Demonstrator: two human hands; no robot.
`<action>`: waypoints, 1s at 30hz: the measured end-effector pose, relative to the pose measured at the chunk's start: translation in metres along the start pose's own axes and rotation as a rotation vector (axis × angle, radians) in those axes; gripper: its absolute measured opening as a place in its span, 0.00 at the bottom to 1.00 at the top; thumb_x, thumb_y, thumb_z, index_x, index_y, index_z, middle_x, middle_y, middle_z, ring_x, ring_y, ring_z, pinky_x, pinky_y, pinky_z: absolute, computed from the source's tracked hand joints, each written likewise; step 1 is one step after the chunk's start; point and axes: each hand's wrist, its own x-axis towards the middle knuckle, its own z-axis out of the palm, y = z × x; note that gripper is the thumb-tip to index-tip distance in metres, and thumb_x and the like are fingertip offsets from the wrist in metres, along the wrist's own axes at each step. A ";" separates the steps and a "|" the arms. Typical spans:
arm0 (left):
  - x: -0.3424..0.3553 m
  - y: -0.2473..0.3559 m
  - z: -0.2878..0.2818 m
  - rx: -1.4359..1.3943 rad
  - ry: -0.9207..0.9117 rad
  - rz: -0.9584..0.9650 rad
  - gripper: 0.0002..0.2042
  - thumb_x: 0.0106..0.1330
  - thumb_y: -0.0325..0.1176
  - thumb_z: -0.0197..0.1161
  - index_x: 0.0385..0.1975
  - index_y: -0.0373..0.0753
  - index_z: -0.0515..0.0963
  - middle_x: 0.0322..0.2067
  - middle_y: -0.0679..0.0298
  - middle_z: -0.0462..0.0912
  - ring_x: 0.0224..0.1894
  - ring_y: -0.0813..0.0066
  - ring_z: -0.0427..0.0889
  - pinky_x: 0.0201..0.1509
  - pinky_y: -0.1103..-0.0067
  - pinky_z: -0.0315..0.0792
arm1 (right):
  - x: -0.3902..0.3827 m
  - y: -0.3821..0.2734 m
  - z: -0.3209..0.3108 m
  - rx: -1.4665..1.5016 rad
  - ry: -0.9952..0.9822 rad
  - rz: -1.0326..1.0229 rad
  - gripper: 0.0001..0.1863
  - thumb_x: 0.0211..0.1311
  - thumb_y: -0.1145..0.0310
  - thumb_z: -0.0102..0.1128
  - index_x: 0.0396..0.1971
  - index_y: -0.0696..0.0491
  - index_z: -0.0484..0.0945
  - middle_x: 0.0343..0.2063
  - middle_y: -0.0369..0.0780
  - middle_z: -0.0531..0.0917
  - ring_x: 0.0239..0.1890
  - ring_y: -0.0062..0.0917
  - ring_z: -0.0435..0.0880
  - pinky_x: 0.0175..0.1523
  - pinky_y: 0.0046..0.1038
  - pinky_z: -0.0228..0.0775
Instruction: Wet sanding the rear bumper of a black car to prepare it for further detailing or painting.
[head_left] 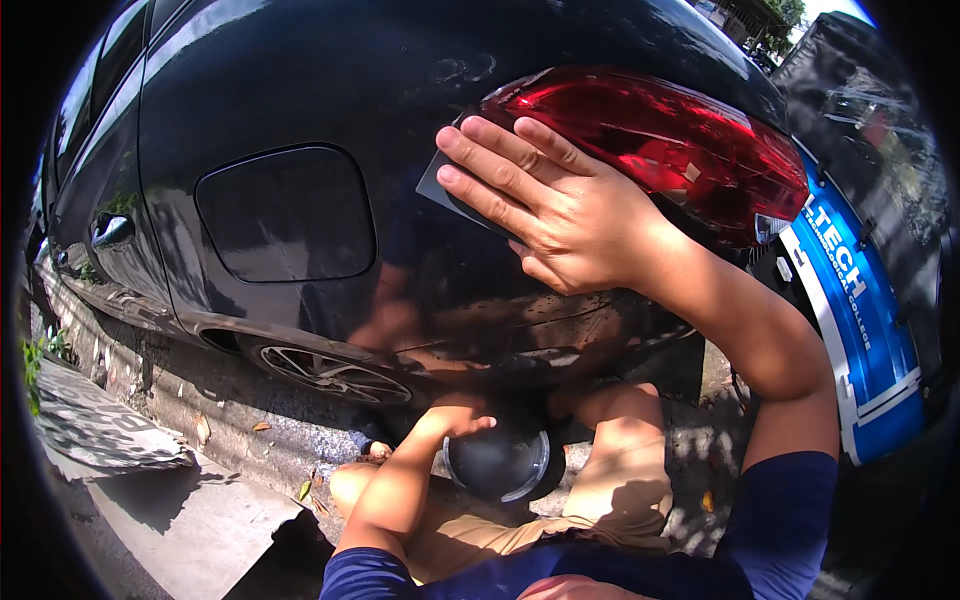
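My right hand (560, 205) lies flat against the dark rear side panel (440, 300) of a car, beside the red tail light (680, 140). Its outstretched fingers press a thin dark grey sandpaper sheet (436, 187) to the paint; most of the sheet is hidden under the hand. Lower down, my left hand (462, 415) is by the car's bottom edge, above the rim of a round dark bucket (541, 470). Its thumb points right, and the other fingers are mostly hidden. The bucket stands between my knees, its contents too dark to make out.
Left of the sandpaper is the closed fuel flap (287, 215). A wheel (335, 372) shows below. Bent grey sheets (180, 510) lie at lower left on rough ground with fallen leaves. A blue and white banner (865, 310) hangs at the right, close to my right arm.
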 end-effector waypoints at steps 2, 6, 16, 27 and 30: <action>0.000 -0.007 0.004 -0.002 0.010 -0.010 0.37 0.65 0.65 0.61 0.61 0.38 0.76 0.57 0.46 0.81 0.61 0.48 0.79 0.66 0.62 0.72 | 0.015 -0.001 0.000 0.046 0.072 -0.028 0.46 0.56 0.60 0.58 0.76 0.56 0.55 0.78 0.45 0.54 0.81 0.35 0.49 0.84 0.41 0.31; -0.014 0.019 -0.007 0.002 0.062 0.041 0.37 0.64 0.65 0.62 0.61 0.38 0.76 0.56 0.47 0.82 0.60 0.48 0.80 0.66 0.62 0.72 | -0.081 -0.003 0.002 0.031 -0.128 0.112 0.47 0.53 0.62 0.57 0.76 0.56 0.55 0.78 0.45 0.53 0.81 0.35 0.47 0.83 0.42 0.30; -0.008 -0.005 -0.015 0.027 -0.021 -0.006 0.38 0.64 0.65 0.62 0.62 0.37 0.75 0.57 0.44 0.81 0.62 0.47 0.78 0.66 0.63 0.72 | 0.000 0.004 0.004 0.027 -0.016 0.012 0.49 0.52 0.60 0.58 0.78 0.49 0.52 0.79 0.45 0.48 0.82 0.37 0.44 0.82 0.45 0.25; -0.010 -0.017 -0.012 -0.028 -0.069 0.020 0.40 0.64 0.67 0.60 0.62 0.35 0.74 0.58 0.44 0.79 0.61 0.45 0.78 0.66 0.63 0.71 | 0.005 -0.002 0.000 -0.018 -0.051 0.110 0.53 0.52 0.56 0.60 0.79 0.51 0.48 0.80 0.39 0.45 0.82 0.32 0.36 0.82 0.49 0.17; -0.009 -0.017 -0.002 0.075 -0.052 -0.011 0.40 0.64 0.68 0.60 0.62 0.35 0.74 0.58 0.44 0.79 0.62 0.46 0.78 0.66 0.63 0.71 | -0.023 -0.006 -0.003 -0.042 -0.129 0.148 0.56 0.49 0.55 0.63 0.78 0.53 0.47 0.81 0.41 0.43 0.82 0.33 0.34 0.81 0.50 0.16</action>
